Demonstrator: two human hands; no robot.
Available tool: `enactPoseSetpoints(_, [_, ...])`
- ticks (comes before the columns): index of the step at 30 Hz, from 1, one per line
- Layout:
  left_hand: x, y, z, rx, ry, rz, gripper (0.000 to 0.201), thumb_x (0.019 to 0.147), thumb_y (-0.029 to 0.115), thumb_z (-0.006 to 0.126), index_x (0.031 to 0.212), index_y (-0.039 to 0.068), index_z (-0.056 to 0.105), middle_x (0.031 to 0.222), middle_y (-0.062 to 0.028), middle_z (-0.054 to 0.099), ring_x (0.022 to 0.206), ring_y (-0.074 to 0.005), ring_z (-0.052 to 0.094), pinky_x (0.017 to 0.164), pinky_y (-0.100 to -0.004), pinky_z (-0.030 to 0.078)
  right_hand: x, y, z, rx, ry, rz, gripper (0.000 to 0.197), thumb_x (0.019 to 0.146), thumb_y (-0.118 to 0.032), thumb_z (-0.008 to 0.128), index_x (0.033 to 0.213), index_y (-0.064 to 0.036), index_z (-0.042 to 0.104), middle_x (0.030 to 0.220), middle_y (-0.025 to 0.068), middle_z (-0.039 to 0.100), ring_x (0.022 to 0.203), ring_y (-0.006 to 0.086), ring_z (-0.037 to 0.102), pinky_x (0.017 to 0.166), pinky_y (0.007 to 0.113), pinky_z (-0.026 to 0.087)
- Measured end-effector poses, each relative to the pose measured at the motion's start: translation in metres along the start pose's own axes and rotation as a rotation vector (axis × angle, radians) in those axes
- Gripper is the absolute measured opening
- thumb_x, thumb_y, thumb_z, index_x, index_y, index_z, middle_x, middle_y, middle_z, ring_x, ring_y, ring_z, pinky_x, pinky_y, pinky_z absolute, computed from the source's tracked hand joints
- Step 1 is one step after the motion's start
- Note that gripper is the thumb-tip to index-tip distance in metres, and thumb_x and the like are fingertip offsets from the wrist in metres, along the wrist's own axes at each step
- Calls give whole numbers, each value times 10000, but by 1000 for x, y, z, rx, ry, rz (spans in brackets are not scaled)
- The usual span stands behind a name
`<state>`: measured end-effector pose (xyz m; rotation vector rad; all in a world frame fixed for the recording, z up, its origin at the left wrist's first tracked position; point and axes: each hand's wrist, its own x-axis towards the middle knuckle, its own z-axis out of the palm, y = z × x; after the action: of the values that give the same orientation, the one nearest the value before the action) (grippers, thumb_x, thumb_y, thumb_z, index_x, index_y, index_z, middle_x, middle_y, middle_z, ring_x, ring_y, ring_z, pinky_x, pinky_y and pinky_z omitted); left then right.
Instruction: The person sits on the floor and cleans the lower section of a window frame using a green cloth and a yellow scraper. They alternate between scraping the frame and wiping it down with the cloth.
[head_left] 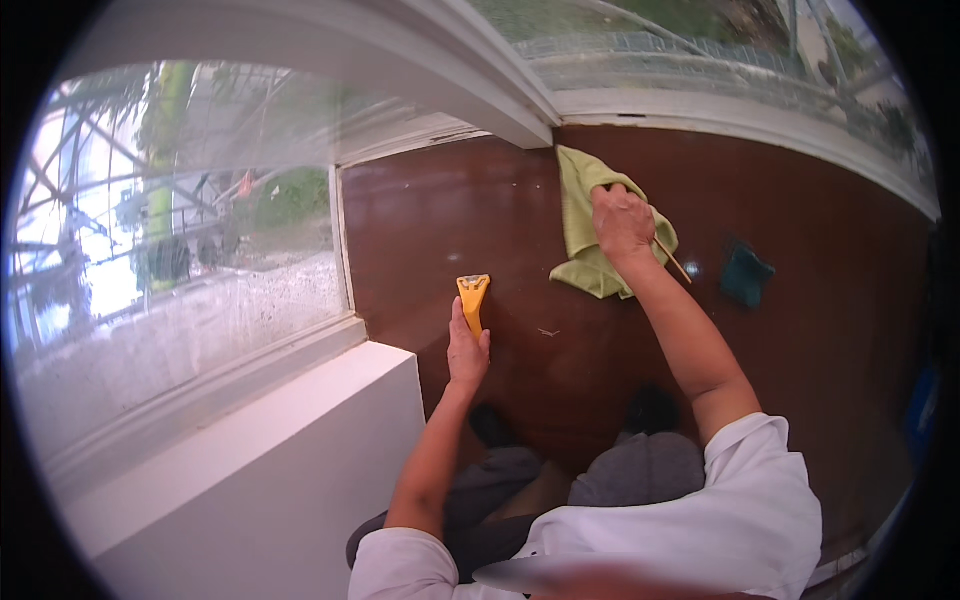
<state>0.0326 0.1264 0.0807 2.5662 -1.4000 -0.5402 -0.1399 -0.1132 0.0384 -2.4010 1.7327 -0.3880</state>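
My left hand (pixel 468 352) is closed round the handle of a yellow scraper (pixel 474 300), whose wide head points away from me. To the right, my right hand (pixel 624 222) is closed over a light green cloth (pixel 585 262). The cloth lies spread on the brown floor, its far tip touching the window frame's corner. A thin wooden stick (pixel 674 262) pokes out from under the right hand toward me; its other end is hidden. Fingers of the right hand are partly hidden, bent against the cloth.
A teal cloth or sponge (pixel 746 274) lies on the brown floor (pixel 420 220) to the right. White-framed windows meet at a post (pixel 500 100) ahead. A white ledge (pixel 330 400) stands at the left. Small light debris (pixel 548 332) lies between my hands. A blue object (pixel 921 405) shows at the right edge.
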Motion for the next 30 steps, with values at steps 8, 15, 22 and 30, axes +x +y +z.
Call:
enactPoseSetpoints(8, [-2, -24, -85, 22, -305, -21, 893, 781, 53, 634, 1444, 123, 41, 1350, -228, 396, 1077, -445, 509, 903, -460, 442, 0, 20, -20, 154, -416, -320, 129, 808, -111, 489, 826, -60, 606, 848, 163, 622, 747, 336, 648, 638, 439, 522])
enactPoseSetpoints(15, [-41, -41, -123, -123, -352, -283, 896, 780, 75, 642, 1443, 105, 41, 1349, -231, 391, 1126, -440, 481, 944, -439, 418, 18, -19, 1, 21, -390, -425, 154, 816, -70, 475, 877, -47, 615, 924, 176, 639, 825, 329, 652, 659, 420, 533])
enactPoseSetpoints(22, [-54, -53, -47, -383, -64, -135, 905, 764, 115, 679, 1442, 146, 79, 1314, -215, 437, 1014, -431, 549, 828, -464, 484, 21, -116, 0, 8, -642, -595, 206, 800, -131, 467, 926, -71, 618, 933, 182, 646, 895, 334, 634, 744, 438, 509])
enactPoseSetpoints(30, [-35, -60, -6, -520, -10, -8, 879, 758, 98, 691, 1434, 114, 129, 1195, -194, 513, 980, -392, 570, 808, -430, 493, -12, -110, 9, 56, -275, 306, 256, 874, -157, 390, 971, -39, 594, 981, 231, 622, 907, 411, 614, 785, 474, 494])
